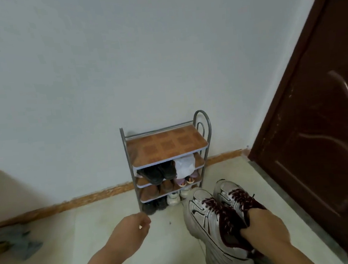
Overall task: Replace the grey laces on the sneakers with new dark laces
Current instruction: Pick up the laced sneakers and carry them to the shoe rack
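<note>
Sneakers (pixel 217 217) are both in our right hand (pixel 263 229), carried as a pair at the near right of the scene, toes pointing to the far side. Our fingers go down into the openings of the two shoes and grip them from inside, so this hand is full. The laces (pixel 223 210) in both shoes are already dark, a deep red-brown with small light specks, and they run through the eyelets up to the top. We see no grey lace on them, so we judge that the lacing work is finished and the step in hand is now to put the pair away.

Our left hand (pixel 135 227) is in the middle, over the pale floor (pixel 105 219), with its fingers loosely curled. Something small and light shows at the fingertips, but we cannot tell if it is held or what it is.

The shoe rack (pixel 166 147) stands at the far side against the wall (pixel 119 62), just left of the brown door (pixel 320 117). Its top shelf is bare, and the lower shelves carry other shoes. A grey cloth (pixel 20 242) lies on the floor at the far left.

For the next move we must probably bring the pair forward and down to the rack, keep the two shoes level, and set them on a free place, most likely the top shelf.
</note>
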